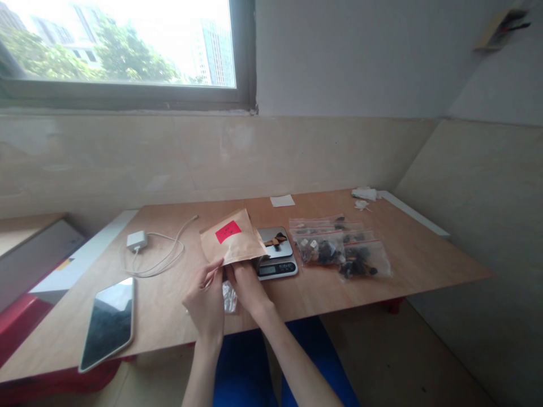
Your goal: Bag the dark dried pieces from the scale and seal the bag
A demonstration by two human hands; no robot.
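Observation:
A brown kraft paper bag point(250, 243) with a red label point(228, 232) is tilted up above the table. My left hand point(205, 297) pinches its near edge between thumb and fingers. At that same edge is my right hand point(248, 288), its fingers hidden under or inside the bag, so their grip does not show. Just right of the bag, and partly covered by it, stands a kitchen scale point(280, 270). Dark and brown dried pieces point(278, 241) lie on its metal plate. A crumpled clear plastic bag point(229, 298) is beneath my hands on the table.
Several zip bags point(322, 249) of dark dried pieces lie right of the scale. A white card point(282, 200) and white scraps point(363, 195) are farther back. On the left are a charger point(136, 241) with its cable point(176, 251) and a tablet point(109, 322) near the table's front edge.

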